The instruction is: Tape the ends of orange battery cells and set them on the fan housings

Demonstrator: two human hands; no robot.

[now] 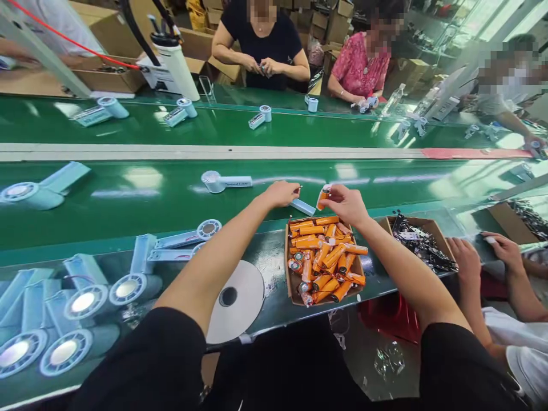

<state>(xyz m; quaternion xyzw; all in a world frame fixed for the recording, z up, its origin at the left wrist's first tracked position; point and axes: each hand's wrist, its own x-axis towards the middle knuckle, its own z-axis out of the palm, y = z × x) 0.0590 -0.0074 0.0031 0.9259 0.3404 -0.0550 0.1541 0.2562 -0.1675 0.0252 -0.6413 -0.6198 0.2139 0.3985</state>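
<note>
My left hand (282, 194) is closed over the near belt, with the light blue handle of a handheld fan (303, 206) sticking out from under it. The fan's round head is hidden by the hand. My right hand (347, 203) pinches an orange cylindrical battery (322, 198) by its upper end, just right of that handle. Below both hands, a cardboard box (289, 274) holds many orange batteries (325, 257) with thin wires. Left of the box lies a white disc-shaped reel (246, 297) with a dark centre hole.
Light blue fans (128, 285) crowd the bench at left. Another fan (222, 181) lies on the green belt (141, 211). A box of black parts (422, 242) stands at right, near a co-worker's hands (466, 257). Other people work across the far belt (141, 128).
</note>
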